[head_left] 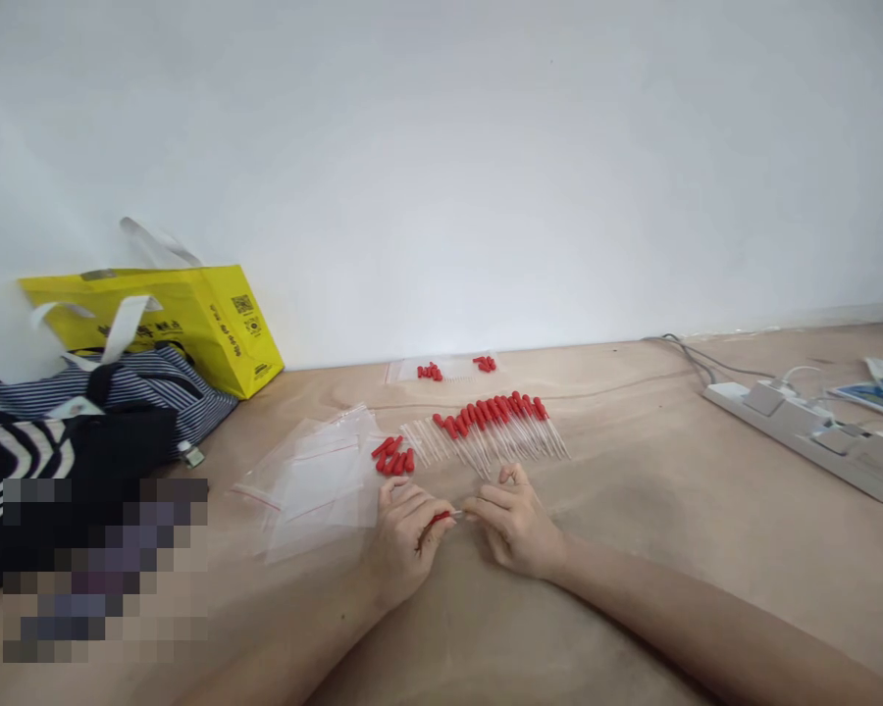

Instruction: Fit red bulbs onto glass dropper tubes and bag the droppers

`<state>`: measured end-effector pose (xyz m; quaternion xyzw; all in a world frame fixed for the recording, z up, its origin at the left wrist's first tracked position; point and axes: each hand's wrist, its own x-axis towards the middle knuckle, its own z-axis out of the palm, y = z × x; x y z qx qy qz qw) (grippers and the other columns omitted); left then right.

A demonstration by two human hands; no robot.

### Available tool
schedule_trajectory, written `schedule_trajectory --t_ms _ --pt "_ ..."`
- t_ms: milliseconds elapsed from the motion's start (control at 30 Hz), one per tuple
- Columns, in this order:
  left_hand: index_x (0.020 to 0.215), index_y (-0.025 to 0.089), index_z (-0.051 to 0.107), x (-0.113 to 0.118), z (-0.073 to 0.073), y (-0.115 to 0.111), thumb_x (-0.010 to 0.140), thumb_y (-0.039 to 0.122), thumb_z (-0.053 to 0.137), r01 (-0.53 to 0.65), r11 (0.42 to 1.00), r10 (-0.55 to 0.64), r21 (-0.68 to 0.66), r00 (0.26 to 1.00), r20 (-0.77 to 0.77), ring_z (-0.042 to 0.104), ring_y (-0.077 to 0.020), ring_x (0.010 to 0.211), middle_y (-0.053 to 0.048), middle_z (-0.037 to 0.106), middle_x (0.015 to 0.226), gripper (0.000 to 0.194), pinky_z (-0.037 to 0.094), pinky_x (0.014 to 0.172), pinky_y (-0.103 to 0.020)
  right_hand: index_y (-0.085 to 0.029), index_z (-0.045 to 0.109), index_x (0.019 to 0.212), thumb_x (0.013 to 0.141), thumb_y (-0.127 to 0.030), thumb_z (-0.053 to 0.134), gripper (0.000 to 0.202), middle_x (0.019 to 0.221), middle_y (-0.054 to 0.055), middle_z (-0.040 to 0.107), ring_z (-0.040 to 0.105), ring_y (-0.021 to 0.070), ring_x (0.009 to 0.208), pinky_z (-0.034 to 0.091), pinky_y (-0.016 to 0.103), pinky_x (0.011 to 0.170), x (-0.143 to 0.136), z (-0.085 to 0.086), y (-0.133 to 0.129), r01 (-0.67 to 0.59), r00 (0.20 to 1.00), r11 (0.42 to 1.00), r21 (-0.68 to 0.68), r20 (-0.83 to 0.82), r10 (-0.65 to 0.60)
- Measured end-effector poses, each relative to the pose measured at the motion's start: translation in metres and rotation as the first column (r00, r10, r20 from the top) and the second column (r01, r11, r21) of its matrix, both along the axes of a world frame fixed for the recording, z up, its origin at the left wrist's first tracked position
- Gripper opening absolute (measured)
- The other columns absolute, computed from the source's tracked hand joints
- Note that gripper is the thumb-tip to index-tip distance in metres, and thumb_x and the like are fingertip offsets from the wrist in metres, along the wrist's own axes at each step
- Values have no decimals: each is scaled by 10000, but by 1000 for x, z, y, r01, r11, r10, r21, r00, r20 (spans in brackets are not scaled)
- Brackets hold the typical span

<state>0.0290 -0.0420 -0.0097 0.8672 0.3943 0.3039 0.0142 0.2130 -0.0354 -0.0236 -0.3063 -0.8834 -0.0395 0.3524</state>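
Observation:
My left hand [410, 534] is closed in a pinch round a red rubber dropper bulb [440, 517]. Facing it, my right hand [519, 525] pinches a thin clear dropper tube [457, 513], whose end meets the bulb; how deep it sits inside is hidden by the fingers. Beyond my hands lies a row of droppers with red bulbs [496, 412], their clear tubes pointing toward me. Left of that row are bare clear tubes [423, 443] and a small heap of loose red bulbs [393, 457].
Flat clear zip bags [316, 480] lie on the left. Against the wall, another bag [456, 368] has red bulbs on it or in it. A yellow shopping bag [242, 333], striped bag [210, 412] and black cloth item [118, 441] crowd the left; a white power strip [802, 431] is right.

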Motion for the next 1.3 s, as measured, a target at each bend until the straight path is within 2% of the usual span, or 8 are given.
schedule_trajectory --t_ms 167,267,467,567,667,833,1033,1300 --pt "917 235 590 -8 5 11 829 302 443 -70 998 70 -1 997 -40 563 -179 805 -13 668 810 184 249 898 -408 -196 608 834 818 -187 428 181 721 30 596 461 147 702 210 316 683 1 7 4 128 988 992 -13 89 -126" --pt "1064 232 527 -18 6 21 793 337 492 -216 976 217 19 976 -21 531 -218 941 -52 634 994 293 255 884 -415 -188 612 760 810 -209 452 169 728 42 602 477 167 733 191 313 654 2 9 13 288 954 956 -61 108 -280" --pt "1001 258 538 -37 2 37 750 300 524 -482 876 482 -22 876 -11 508 -249 989 -43 620 1034 255 265 857 -422 -181 596 792 814 -203 411 188 789 50 645 543 178 789 192 308 669 -13 14 54 630 771 719 -294 118 -626" --pt "995 240 540 -40 3 38 732 288 540 -528 846 526 -77 849 -41 495 -260 1006 -51 612 1037 268 256 858 -434 -162 572 865 809 -188 399 184 775 72 654 566 193 769 197 321 686 -26 17 70 714 688 617 -330 163 -708" --pt "949 227 556 -39 5 37 731 294 539 -554 827 550 -95 833 -67 495 -256 993 -51 608 1005 228 259 850 -429 -145 553 879 800 -186 403 174 769 88 655 580 206 738 203 339 705 -34 18 77 748 649 570 -341 197 -735" --pt "848 229 586 -35 4 42 719 333 561 -558 827 548 -64 827 -121 501 -240 928 -39 604 919 167 274 812 -404 -148 561 818 788 -196 420 152 813 100 650 576 217 789 212 346 723 -35 19 78 751 652 567 -339 244 -718" --pt "870 239 592 -37 3 46 731 339 557 -559 827 550 -65 827 -119 498 -237 919 -40 601 916 176 284 793 -396 -183 609 782 787 -281 442 193 857 80 646 545 207 827 224 346 745 -45 19 75 662 746 680 -315 183 -641" --pt "860 228 596 -42 4 50 775 295 490 -612 786 610 -85 791 -55 503 -250 943 -49 599 931 152 316 787 -402 -171 625 797 754 -220 464 174 866 87 651 547 206 830 227 346 734 -65 21 75 647 761 682 -341 228 -608"
